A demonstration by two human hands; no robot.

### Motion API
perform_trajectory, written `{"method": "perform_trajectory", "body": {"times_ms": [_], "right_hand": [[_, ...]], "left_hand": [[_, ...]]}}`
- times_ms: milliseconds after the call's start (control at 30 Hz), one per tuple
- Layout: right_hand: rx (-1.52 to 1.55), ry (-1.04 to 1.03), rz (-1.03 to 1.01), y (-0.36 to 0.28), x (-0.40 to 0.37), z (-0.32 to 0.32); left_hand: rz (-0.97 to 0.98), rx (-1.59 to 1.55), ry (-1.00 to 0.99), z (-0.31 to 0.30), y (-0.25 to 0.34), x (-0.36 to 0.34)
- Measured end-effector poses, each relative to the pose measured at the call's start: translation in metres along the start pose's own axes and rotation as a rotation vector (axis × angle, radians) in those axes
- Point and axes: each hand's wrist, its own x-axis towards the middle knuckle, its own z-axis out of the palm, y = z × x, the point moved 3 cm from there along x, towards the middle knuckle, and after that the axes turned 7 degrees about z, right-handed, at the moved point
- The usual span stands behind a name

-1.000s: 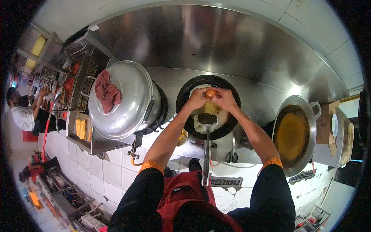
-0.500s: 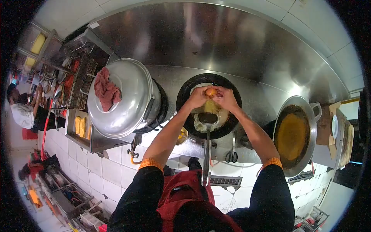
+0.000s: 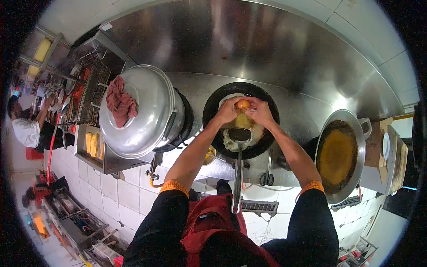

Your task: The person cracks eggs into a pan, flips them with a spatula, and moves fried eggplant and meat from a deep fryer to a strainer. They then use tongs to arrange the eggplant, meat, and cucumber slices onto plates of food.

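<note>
Above a black wok (image 3: 211, 130), my left hand (image 3: 227, 111) and my right hand (image 3: 259, 112) grip an orange-brown egg (image 3: 243, 104) between them, fingers closed on it from both sides. Beneath them the wok holds oil, with whitish cooking egg (image 3: 231, 143) near its front. A metal ladle (image 3: 237, 182) rests in the wok, its bowl in the oil and its long handle reaching over the front edge towards my apron. Neither hand touches the ladle. Whether the shell is cracked I cannot make out.
Left of the wok stands a large lidded pot (image 3: 147, 107) with a red cloth (image 3: 121, 104) on top. To the right is a wide pan of oil (image 3: 338, 153). Scissors (image 3: 267, 179) hang at the counter's front edge. Another person (image 3: 27, 129) works far left.
My hands stay together on the egg over the wok, with hardly any movement. The view has shifted slightly.
</note>
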Motion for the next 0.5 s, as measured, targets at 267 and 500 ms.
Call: {"method": "perform_trajectory", "body": {"times_ms": [267, 500], "right_hand": [[-0.088, 0.037, -0.064, 0.012, 0.006, 0.0], [-0.115, 0.039, -0.112, 0.019, 0.007, 0.002]], "left_hand": [[-0.005, 0.055, 0.01, 0.003, -0.011, -0.001], [0.005, 0.091, -0.017, -0.002, -0.003, -0.001]]}}
